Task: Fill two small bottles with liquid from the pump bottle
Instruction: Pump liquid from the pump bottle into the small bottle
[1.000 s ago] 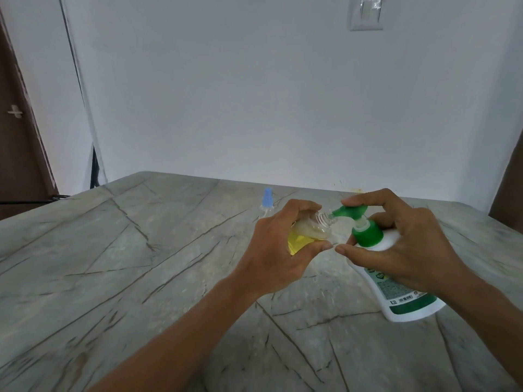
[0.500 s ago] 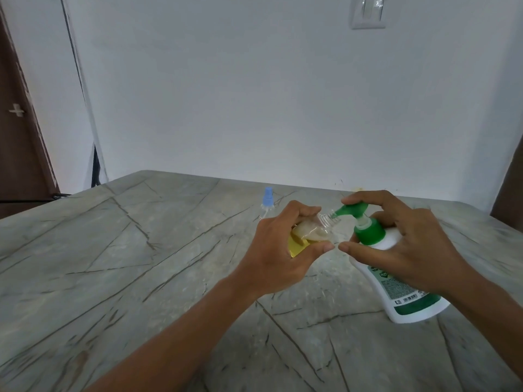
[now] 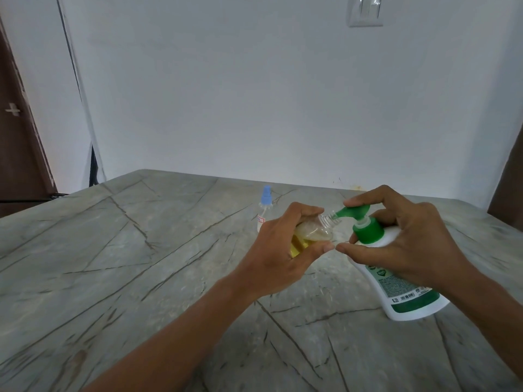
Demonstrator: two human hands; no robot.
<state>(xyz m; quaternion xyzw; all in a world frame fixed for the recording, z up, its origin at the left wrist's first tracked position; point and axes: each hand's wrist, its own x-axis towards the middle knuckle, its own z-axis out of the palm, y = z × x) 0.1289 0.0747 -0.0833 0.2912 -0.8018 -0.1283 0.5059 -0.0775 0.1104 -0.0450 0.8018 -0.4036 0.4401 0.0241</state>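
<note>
Just shifted: neck of the small clear plastic bottle [image 3: 317,232] carried a touch rightward, mouth now right at the nozzle tip of the white pump bottle with green pump head [image 3: 407,295]. Probably lining up for another squirt; pale yellow liquid already inside, so filling seemingly under way, not finished. Grasps that small bottle in the left hand [image 3: 283,250], fingers curled round it, tilted nearly flat above the grey veined stone table [image 3: 141,250]. Wraps the right hand [image 3: 410,244] round the pump bottle's shoulder, forefinger atop the pump. Against a second ago: pump bottle's base slid slightly right, leaning as before. Small clear bottle with a blue spray cap [image 3: 264,213] unmoved behind.
</note>
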